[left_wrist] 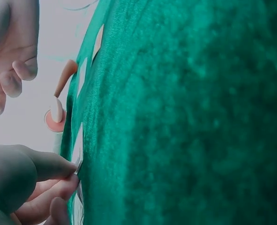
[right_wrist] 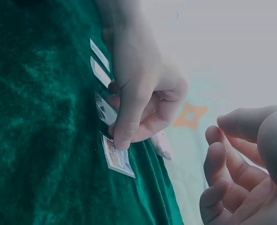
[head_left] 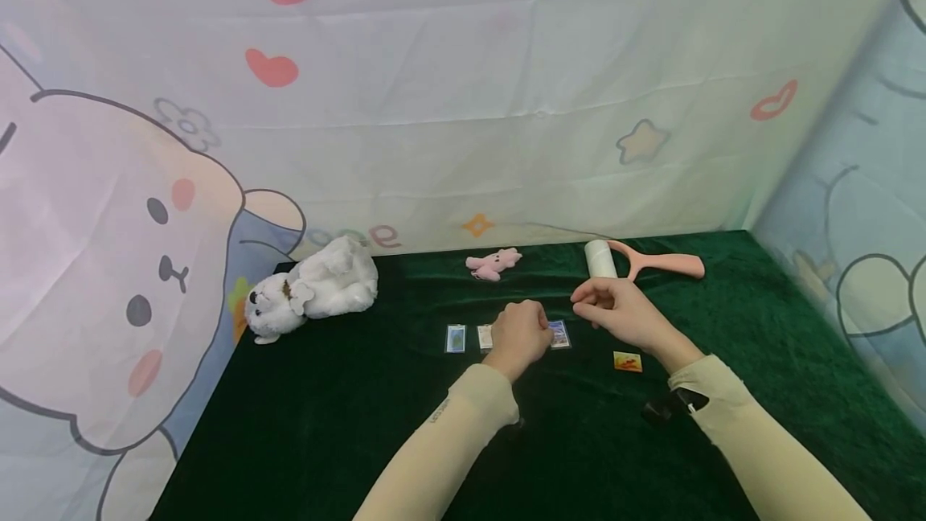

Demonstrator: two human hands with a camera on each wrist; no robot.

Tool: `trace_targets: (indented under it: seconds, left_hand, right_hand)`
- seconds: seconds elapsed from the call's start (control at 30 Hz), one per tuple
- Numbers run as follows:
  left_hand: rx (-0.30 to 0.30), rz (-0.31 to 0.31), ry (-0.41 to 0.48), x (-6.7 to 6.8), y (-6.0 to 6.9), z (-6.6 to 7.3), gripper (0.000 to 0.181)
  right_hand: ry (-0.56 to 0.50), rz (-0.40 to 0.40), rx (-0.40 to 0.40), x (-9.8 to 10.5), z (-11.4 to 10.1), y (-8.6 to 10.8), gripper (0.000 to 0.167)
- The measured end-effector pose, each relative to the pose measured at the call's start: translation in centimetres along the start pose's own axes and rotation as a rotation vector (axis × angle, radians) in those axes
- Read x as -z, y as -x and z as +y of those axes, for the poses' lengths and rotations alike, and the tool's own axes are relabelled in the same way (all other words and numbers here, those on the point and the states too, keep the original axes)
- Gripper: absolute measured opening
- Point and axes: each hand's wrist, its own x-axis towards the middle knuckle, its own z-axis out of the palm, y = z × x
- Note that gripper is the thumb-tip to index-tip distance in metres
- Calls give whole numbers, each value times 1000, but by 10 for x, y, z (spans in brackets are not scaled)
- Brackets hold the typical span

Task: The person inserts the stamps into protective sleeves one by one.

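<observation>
My left hand (head_left: 519, 336) is over a row of small cards on green cloth. Its thumb and a finger pinch the edge of a blue-toned picture card (right_wrist: 117, 157), which lies low against the cloth. Beside it is another card (right_wrist: 104, 111), partly behind the fingers. A light card (head_left: 485, 337) shows left of the hand, and a blue card (head_left: 456, 338) is at the row's left end. My right hand (head_left: 618, 308) hovers at the right with loosely bent fingers, holding nothing visible. A yellow and red card (head_left: 627, 362) lies just below it.
At the back lie a small pink plush toy (head_left: 494, 264) and a lint roller with a pink handle (head_left: 669, 264). A white plush dog (head_left: 318, 288) lies at the left. A printed cloth backdrop (head_left: 463, 103) rises behind the green cloth (head_left: 347, 408).
</observation>
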Motion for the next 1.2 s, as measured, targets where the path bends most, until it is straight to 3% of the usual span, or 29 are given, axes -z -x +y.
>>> trace_targets:
  seconds: [0.2, 0.4, 0.57, 0.9, 1.2]
  left_hand:
    - [-42, 6, -9, -1, 0, -1, 15]
    - [-100, 27, 112, 0, -1, -1, 8]
    - [-114, 38, 167, 0, -1, -2, 11]
    - [-178, -37, 276, -2, -4, -1, 22]
    - [-199, -53, 337, -6, -7, 6, 24]
  right_hand:
    - [30, 1, -13, 7, 5, 6, 19]
    - [79, 3, -24, 17, 13, 14, 23]
    - [120, 1, -34, 22, 23, 21, 22]
    - [192, -21, -79, 38, 44, 40, 18]
    - [273, -97, -66, 43, 63, 53, 19]
